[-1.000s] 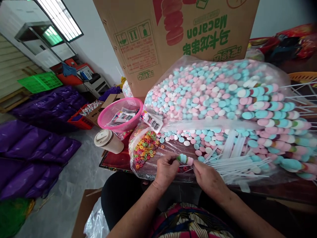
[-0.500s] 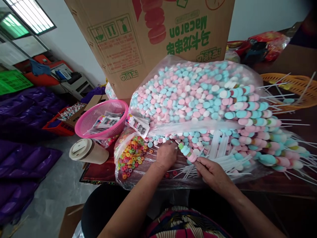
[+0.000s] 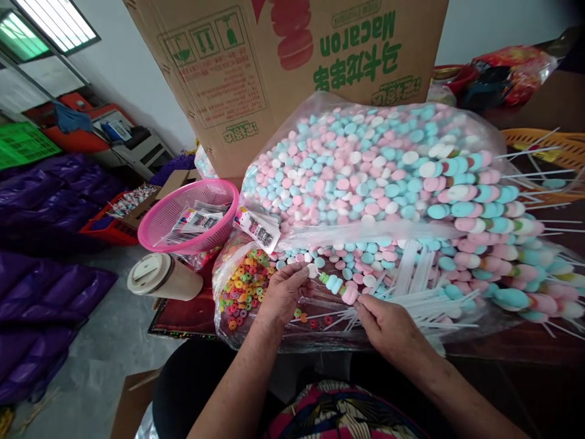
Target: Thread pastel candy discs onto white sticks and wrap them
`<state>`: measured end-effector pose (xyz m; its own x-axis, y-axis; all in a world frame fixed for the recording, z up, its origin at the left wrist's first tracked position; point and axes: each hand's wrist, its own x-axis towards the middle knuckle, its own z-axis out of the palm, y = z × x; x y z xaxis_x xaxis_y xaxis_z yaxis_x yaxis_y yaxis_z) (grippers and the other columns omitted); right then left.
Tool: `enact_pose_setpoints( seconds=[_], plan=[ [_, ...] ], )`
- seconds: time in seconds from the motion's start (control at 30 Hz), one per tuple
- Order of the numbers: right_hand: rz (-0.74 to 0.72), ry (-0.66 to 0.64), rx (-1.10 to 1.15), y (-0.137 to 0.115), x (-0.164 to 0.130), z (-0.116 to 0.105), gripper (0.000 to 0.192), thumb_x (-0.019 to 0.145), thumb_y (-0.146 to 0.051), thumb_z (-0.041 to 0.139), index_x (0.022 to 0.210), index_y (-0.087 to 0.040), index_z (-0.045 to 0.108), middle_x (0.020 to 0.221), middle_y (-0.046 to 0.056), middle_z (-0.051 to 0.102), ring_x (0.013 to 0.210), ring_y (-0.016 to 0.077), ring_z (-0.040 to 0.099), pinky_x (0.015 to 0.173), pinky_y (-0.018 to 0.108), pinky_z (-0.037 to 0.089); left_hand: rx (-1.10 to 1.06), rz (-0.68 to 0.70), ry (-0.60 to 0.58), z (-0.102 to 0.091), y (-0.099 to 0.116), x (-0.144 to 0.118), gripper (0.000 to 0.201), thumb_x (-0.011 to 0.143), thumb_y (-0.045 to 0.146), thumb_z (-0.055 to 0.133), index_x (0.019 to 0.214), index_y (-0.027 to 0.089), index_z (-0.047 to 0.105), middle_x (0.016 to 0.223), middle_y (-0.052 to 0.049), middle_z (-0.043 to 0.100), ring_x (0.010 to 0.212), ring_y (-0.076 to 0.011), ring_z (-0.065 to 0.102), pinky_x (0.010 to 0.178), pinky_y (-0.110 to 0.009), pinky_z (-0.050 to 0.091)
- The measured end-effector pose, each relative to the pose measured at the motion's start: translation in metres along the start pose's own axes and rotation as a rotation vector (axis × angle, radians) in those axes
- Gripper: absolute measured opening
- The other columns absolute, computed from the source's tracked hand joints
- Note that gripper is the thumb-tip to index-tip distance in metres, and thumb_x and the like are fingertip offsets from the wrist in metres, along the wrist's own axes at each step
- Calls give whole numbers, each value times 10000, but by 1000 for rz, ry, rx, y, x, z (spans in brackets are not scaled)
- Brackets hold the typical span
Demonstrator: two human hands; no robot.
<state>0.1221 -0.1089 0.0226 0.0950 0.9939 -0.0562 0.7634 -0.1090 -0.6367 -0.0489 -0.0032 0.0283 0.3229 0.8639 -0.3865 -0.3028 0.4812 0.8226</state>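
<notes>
My right hand [image 3: 386,323] grips a thin white stick threaded with a green ring, a blue disc and a pink disc, the candy skewer [image 3: 339,286]. My left hand [image 3: 286,291] pinches a white candy disc [image 3: 312,270] just left of the skewer's tip. Both hands hover over a clear bag of pink, blue and white candy discs [image 3: 356,164]. A smaller bag of coloured ring candies [image 3: 244,283] lies by my left hand. Loose white sticks [image 3: 411,299] spread out to the right of my right hand.
Finished skewers [image 3: 493,244] are piled at the right. A pink basket [image 3: 189,216] with labels and a lidded paper cup [image 3: 162,277] lying on its side sit at the left. A large Macaron cardboard box [image 3: 283,67] stands behind. Purple bags [image 3: 50,286] cover the floor; an orange tray [image 3: 548,146] lies far right.
My left hand reached into the disc bag, then drew back holding a white disc near the skewer tip. The view shifted right from the first frame.
</notes>
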Motion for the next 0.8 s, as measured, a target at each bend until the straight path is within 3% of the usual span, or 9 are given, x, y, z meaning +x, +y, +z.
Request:
enact_pose_setpoints(
  seconds=[0.27,0.43,0.53,0.63,0.8],
  plan=[
    [-8,-75,-268,-10,-2,-3,303,907,-283,316,714,-199,534,646,30,611,592,162,543,533,272,209,162,129,-3,2,-9,-1,302,656,346,741,865,136,685,800,-28,683,705,-128,624,716,-277,509],
    [18,-162,-360,-13,-3,-11,282,917,-237,329,810,-201,587,727,39,661,649,179,589,526,277,179,583,378,39,0,-15,0,189,746,297,648,870,166,701,844,-36,701,797,-160,623,785,-293,490],
    [30,-189,-376,-11,-2,-17,268,915,-227,348,812,-201,594,736,40,670,649,174,595,521,276,176,749,501,7,-2,-18,0,151,755,261,624,849,179,709,843,-38,716,805,-166,633,792,-288,489],
    [27,-180,-359,-9,0,-15,263,913,-222,360,793,-199,593,725,37,669,649,171,596,523,275,182,759,463,2,-3,-28,2,180,770,260,594,879,168,704,867,-51,724,822,-177,649,795,-299,501],
    [80,-147,-366,-7,8,1,247,898,-176,359,824,-188,595,761,52,678,655,180,604,518,292,165,811,398,211,1,-53,5,247,787,254,549,951,136,690,952,-91,715,900,-204,647,857,-344,490]
  ],
)
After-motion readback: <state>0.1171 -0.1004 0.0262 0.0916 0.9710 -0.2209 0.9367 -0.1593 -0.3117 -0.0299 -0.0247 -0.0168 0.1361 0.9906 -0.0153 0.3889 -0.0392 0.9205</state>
